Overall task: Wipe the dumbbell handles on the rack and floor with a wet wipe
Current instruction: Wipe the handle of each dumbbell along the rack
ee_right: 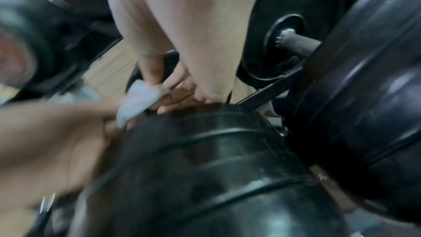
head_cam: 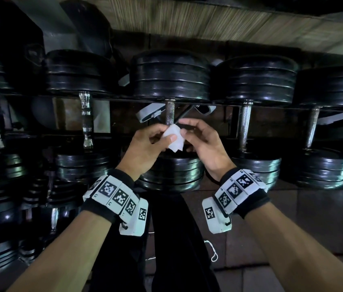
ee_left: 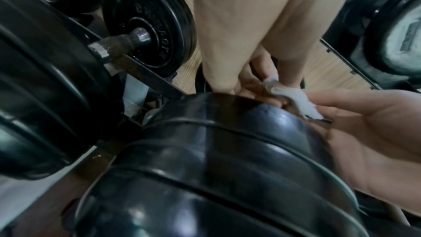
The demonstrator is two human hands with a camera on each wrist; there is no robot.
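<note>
Here, both hands pinch 1 wet wipe (head_cam: 173,138) at the middle dumbbell handle (head_cam: 170,111) on the rack: left hand (head_cam: 145,147) & right hand (head_cam: 203,144) refolding, apparently. Next: wrap wipe round handle, rub lengthwise.

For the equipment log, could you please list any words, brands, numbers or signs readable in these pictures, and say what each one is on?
"…GYM": raised letters on the black weight plate in the left wrist view; the letters before it are too blurred to read.
Square black-and-white coded markers, with no readable words: on the left wristband and the right wristband.
Grey label on a dumbbell end: too blurred to read.
</note>
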